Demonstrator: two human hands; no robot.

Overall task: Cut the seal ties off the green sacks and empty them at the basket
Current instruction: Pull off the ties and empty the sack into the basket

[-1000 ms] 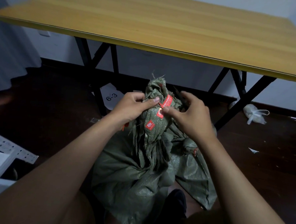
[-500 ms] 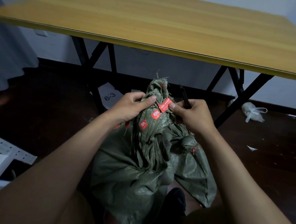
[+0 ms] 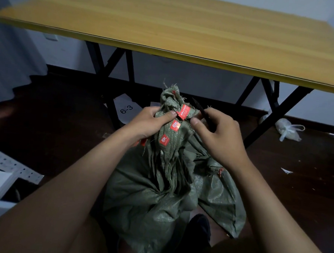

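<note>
Looking left to right: the grey and white crate-like thing (image 3: 0, 180) sits low at the left edge, maybe the basket, we can't tell. Then our left hand (image 3: 145, 123), fingers curled tight round the bunched neck of the green sack (image 3: 158, 194), thumb pressing just beside the red seal tags (image 3: 175, 125). The sack sits on the floor between our knees, in front of the tabletop (image 3: 168, 28), with a paper marked 6-3 (image 3: 126, 109) behind it.

Right hand (image 3: 218, 137) is curled round a dark cutter (image 3: 203, 114), tip pointing up by the top tag, thumb near that tag. We can't see the tie itself, it's buried in the folds.

Tip for this step, as we see it: keep the neck pulled taut with the left grip, slip the blade under the tie only, and cut away from the left thumb so we don't slice the weave or ourselves. White bag (image 3: 288, 130) far right, ignore it.
</note>
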